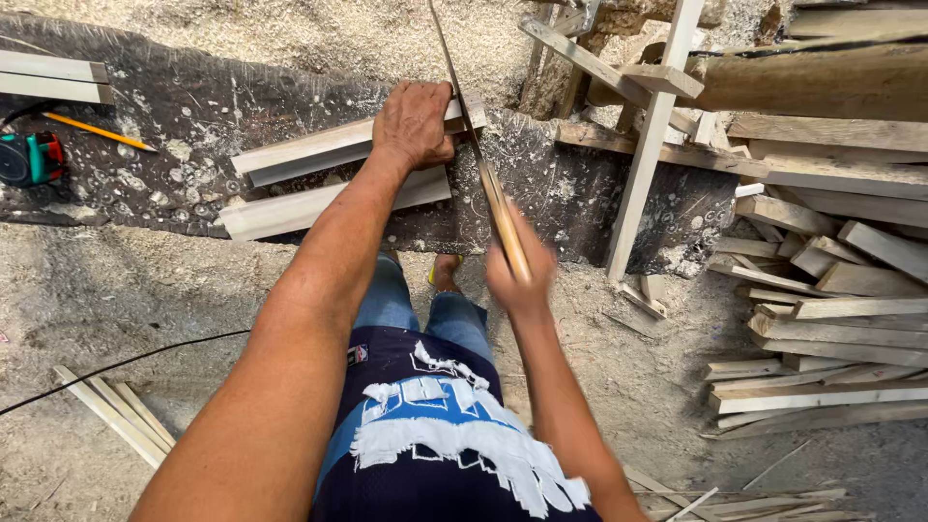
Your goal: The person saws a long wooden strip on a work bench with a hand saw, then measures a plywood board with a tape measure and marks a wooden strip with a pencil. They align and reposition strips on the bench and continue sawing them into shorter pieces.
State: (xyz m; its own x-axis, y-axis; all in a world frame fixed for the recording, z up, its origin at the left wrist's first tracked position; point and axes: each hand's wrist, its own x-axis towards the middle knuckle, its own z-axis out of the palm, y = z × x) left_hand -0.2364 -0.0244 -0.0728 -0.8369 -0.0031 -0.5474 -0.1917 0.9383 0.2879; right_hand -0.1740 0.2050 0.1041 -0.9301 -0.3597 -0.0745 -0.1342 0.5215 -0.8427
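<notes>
While the left hand (414,124) presses flat, fingers curled over the top of a pale wooden strip (329,147), the right hand (519,278) is closed tight around the wooden handle of a hand saw (476,145). The saw's thin blade runs up and away from the person, its long axis nearly straight ahead and leaning slightly left at the far end, and it meets the strip just right of the left hand's knuckles. The right hand is blurred.

Two pale strips lie side by side on a dark, sawdust-speckled slab (193,116), both with their long axes running left to right and rising a little toward the right; the second strip (319,205) sits nearer the person, just beside the first. At the slab's left end rest one yellow pencil (97,130) and one green tape measure (29,159).

Sawdust covers the ground all around. A heap of cut wooden offcuts (831,319) lies to the right, a long pale batten (650,145) leans across the slab's right end, and a black cable (116,367) crosses the ground at left.
</notes>
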